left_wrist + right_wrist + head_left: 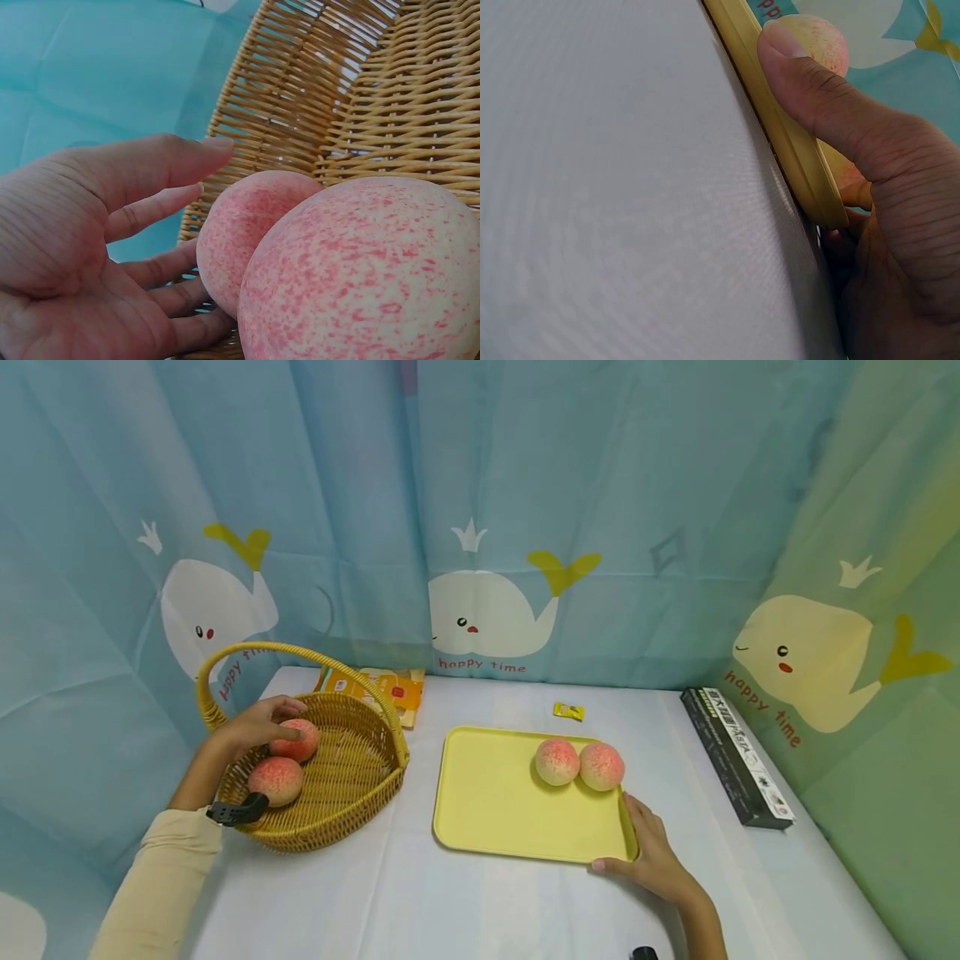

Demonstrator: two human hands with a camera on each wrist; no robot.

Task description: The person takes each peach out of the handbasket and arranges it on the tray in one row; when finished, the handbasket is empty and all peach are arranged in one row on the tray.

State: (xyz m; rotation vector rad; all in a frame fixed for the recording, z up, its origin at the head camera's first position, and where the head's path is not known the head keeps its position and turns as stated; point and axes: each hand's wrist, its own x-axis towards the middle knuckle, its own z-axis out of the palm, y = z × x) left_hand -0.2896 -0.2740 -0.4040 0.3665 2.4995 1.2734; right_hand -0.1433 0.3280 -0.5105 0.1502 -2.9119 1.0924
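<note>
Inside a wicker basket [348, 822] on the left, two pink-speckled peaches [274, 783] lie side by side. My left hand [255, 727] reaches over the basket's left rim to the farther peach [251, 217]. Its fingertips are at that peach's side, while the thumb is extended above it and apart from it. On the yellow tray [495, 802], two more peaches [557, 762] sit together near the far right corner. My right hand [654, 864] grips the tray's near right corner, thumb along the front edge and fingers at the right side.
Behind the basket lies an orange snack packet [405, 692]. A small yellow wrapped sweet [568, 711] is beyond the tray, and a long black box [735, 760] lies to the right. A whale-print curtain [487, 485] hangs behind the white table.
</note>
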